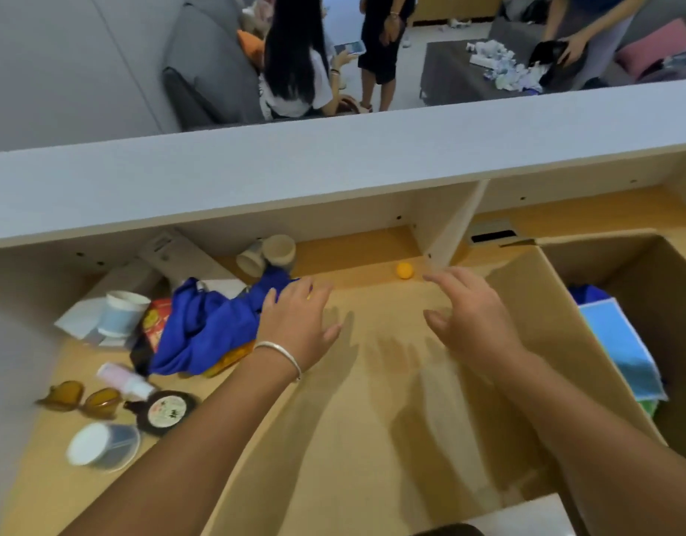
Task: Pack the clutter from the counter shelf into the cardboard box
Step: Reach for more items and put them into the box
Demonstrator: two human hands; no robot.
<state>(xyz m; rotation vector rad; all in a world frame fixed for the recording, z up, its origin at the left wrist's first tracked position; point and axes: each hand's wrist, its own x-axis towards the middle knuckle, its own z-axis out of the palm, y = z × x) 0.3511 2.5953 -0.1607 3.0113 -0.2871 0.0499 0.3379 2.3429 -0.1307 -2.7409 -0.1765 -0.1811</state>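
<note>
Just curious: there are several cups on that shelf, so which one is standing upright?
The white paper cup at far left stands upright; the two cups at the back lie tipped on their sides.

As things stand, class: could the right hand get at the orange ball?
Probably yes. The right hand is open and empty, its fingertips just short of the orange ball. Only bare shelf lies between them; the divider stands behind the ball, not across the way.
</note>
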